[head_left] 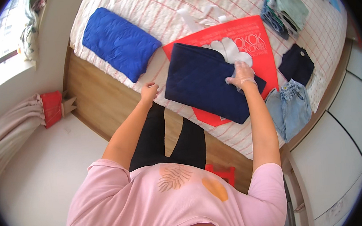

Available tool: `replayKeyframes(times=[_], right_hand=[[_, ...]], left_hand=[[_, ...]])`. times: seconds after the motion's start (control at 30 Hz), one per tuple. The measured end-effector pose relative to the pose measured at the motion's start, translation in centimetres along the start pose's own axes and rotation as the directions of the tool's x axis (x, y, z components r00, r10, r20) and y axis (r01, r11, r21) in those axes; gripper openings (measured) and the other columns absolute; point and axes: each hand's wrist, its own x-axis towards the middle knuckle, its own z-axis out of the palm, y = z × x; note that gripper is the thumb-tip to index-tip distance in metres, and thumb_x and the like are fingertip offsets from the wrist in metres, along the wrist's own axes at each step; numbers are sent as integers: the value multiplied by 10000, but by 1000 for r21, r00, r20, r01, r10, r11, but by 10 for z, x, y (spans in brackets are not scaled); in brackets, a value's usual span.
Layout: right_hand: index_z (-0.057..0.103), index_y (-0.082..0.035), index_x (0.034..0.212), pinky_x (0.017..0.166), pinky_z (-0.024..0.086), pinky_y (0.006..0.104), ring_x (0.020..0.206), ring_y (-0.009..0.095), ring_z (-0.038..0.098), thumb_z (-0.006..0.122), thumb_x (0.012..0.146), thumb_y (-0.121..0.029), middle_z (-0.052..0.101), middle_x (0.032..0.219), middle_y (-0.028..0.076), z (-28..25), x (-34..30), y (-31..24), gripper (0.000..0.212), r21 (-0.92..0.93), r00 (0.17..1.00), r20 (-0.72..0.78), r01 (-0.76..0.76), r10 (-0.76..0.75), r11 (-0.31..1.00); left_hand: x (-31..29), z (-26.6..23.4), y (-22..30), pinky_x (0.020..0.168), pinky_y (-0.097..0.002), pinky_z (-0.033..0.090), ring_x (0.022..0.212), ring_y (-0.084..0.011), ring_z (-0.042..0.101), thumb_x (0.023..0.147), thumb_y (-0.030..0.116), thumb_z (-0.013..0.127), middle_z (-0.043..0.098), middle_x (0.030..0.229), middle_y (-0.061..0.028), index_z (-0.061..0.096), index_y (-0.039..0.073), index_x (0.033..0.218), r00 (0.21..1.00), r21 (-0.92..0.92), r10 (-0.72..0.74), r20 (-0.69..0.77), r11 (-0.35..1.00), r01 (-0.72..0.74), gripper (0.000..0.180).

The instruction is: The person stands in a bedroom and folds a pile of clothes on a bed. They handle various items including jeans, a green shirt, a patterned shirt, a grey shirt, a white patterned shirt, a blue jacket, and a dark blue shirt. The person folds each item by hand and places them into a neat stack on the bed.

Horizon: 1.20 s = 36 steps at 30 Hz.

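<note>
A folded navy blue garment (206,81) lies across a red bag (255,35) on the bed, covering much of it. My right hand (242,73), in a thin clear plastic glove, rests on the garment's right part. Its fingers reach over the bag's white rounded shapes (229,52), and the thumb is spread to the left. My left hand (149,92) hangs just off the garment's left side, by the bed's edge, with its fingers curled in. Nothing shows between them. Above it lies a folded bright blue quilted piece (118,41).
The bed (227,1) has a white cover with red lines. Several folded clothes (289,9) are stacked at the far right. Dark folded clothing (298,65) and light blue jeans (290,108) lie nearer. A red stool (224,175) stands below the bed's edge. White cabinets (332,143) border the right.
</note>
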Motion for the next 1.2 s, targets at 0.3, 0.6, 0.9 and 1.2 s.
replayKeyframes(times=[0.3, 0.6, 0.9, 1.2], right_hand=[[541, 57, 1066, 784, 462, 342, 901, 244, 599, 674, 693, -194, 598, 1046, 176, -19, -65, -27, 469, 457, 917, 381, -75, -119, 886], [566, 9, 1005, 723, 457, 326, 821, 319, 586, 671, 642, -13, 601, 860, 166, -150, -179, -232, 379, 657, 840, 161, 301, -518, 691], [471, 41, 1191, 914, 398, 329, 1091, 262, 515, 710, 692, -220, 539, 1142, 218, -170, -30, -382, 612, 607, 805, 130, 397, -578, 689], [368, 33, 1260, 720, 468, 322, 770, 216, 579, 738, 611, -202, 607, 932, 143, -18, 159, -321, 783, 523, 958, 162, 119, -235, 844]], left_hand=[[65, -128, -11, 644, -260, 455, 712, -140, 550, 804, 116, 538, 558, 884, -51, 510, 41, 1015, 898, -247, 328, -294, 881, -403, 226], [-48, -127, -42, 976, -453, 316, 1136, -223, 441, 753, 351, 678, 436, 1243, -88, 158, 106, 1378, 591, -456, 125, 797, 766, 453, 849], [19, -248, 23, 999, -413, 335, 1140, -281, 467, 794, 190, 602, 490, 1226, -151, 436, -47, 1209, 685, -841, 497, 533, 400, 365, 506], [172, -255, 82, 950, -390, 382, 1101, -237, 480, 823, 70, 572, 471, 1245, -89, 390, 25, 1265, 923, -824, 268, 276, 560, 84, 480]])
